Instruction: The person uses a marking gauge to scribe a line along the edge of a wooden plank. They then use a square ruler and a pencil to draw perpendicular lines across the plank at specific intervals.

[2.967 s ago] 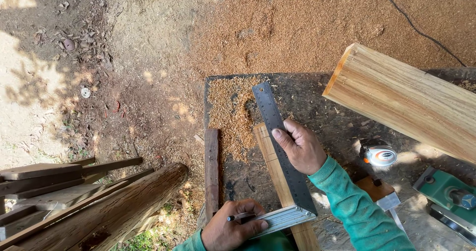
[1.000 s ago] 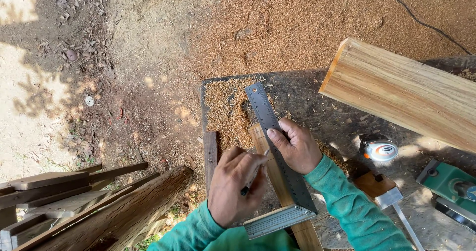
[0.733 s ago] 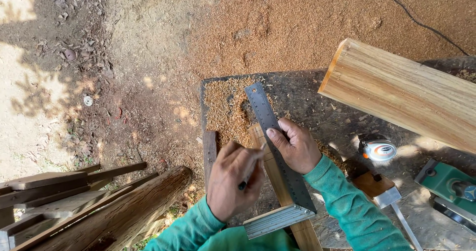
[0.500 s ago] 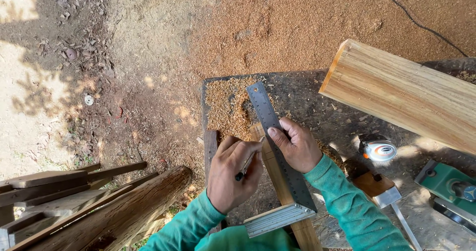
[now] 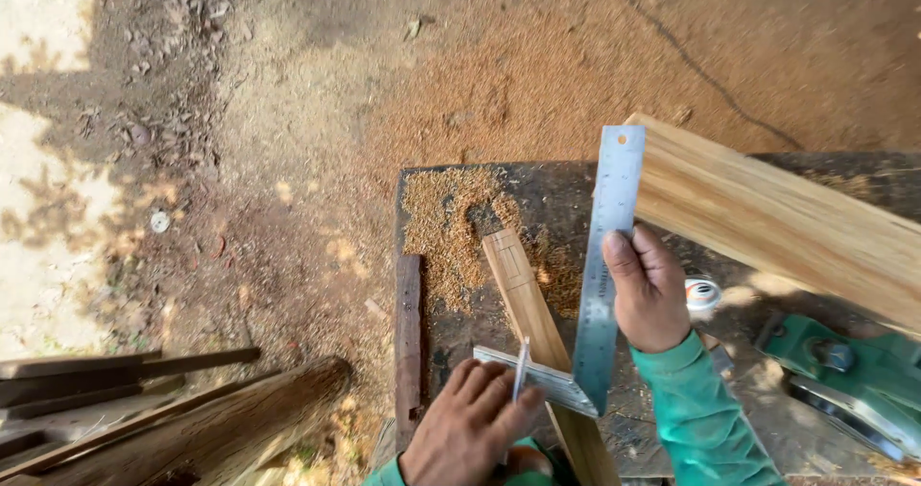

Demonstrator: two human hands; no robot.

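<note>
Right hand (image 5: pixel 650 294) grips the steel L-shaped carpenter's square (image 5: pixel 600 284) above the narrow pale wood strip (image 5: pixel 531 318) lying on the sawdust-covered dark workbench (image 5: pixel 460 352), left hand (image 5: pixel 472 433) pinching a thin pencil (image 5: pixel 519 371).

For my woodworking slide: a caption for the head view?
Right hand lifts a steel square off a wood strip; left hand holds a pencil.

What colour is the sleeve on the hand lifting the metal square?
Green, clearest in the head view: the right hand holds the grey steel square.
</note>
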